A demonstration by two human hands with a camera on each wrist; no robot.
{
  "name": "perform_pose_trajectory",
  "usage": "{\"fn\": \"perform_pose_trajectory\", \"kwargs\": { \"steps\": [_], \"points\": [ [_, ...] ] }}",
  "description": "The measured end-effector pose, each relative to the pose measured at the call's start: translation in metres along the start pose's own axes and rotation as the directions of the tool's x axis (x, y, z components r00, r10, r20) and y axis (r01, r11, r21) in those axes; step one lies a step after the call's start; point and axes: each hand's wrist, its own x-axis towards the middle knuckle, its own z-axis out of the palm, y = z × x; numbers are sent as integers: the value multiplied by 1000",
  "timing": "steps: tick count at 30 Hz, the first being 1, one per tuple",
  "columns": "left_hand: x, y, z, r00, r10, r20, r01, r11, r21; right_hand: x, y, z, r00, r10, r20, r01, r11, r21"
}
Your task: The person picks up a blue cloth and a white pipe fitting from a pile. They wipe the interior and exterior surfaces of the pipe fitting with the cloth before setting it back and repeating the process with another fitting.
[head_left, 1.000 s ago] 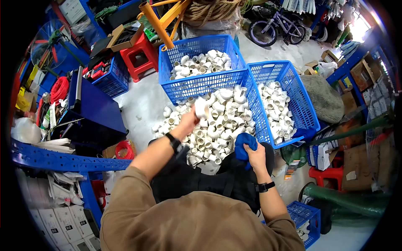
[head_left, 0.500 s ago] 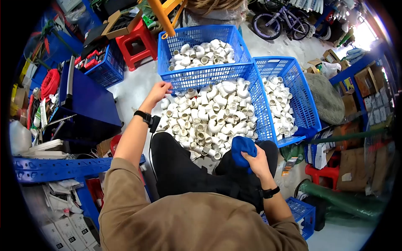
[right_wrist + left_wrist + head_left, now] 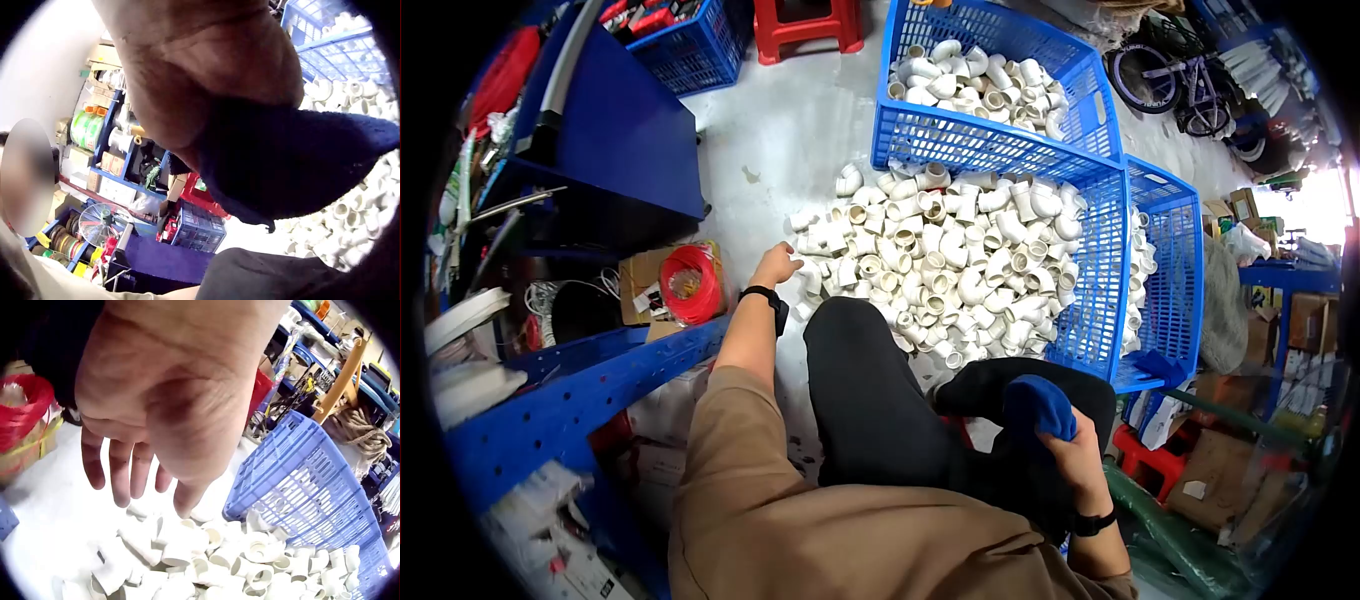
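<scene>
White plastic pipe fittings (image 3: 940, 260), elbows and short sockets, lie heaped on the floor in front of the person. At the heap's left edge is the left hand (image 3: 777, 266). Its palm and loosely bent fingers (image 3: 120, 478) show in the left wrist view with nothing between them, above the nearest fittings (image 3: 181, 550). The right hand (image 3: 1080, 455) grips a bunched dark blue cloth (image 3: 1038, 405) over the right thigh. From the right wrist the same cloth (image 3: 294, 165) hangs from the hand and covers the fingertips.
A blue plastic basket (image 3: 1000, 135) with more fittings stands behind the heap. Another blue basket (image 3: 1170, 270) is on the right. Left of the person are a blue metal rack beam (image 3: 580, 385), a roll of red strapping (image 3: 690, 285) and a dark blue cabinet (image 3: 620, 130).
One second ago the left hand held a white fitting above the heap; now it is empty at the heap's left edge. The right hand keeps the cloth. The head view has swung left and down.
</scene>
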Motion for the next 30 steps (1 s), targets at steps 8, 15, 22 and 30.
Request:
{"fn": "perform_pose_trajectory", "kwargs": {
  "steps": [8,15,22,30],
  "points": [
    [110,-16,111,993,-100,-65,66,915,-397,19,-24,24,981,162,104,-147,979,-141],
    [121,-4,126,894,-374,248,445,672,-592,35,-45,27,964,188,188,-140,960,-244],
    [78,25,94,981,-147,-126,72,880,-469,41,-44,26,974,-24,225,65,982,-178],
    [-83,162,-77,814,470,-340,-561,484,-672,20,-47,4,927,-295,-229,280,955,-96]
  ]
}}
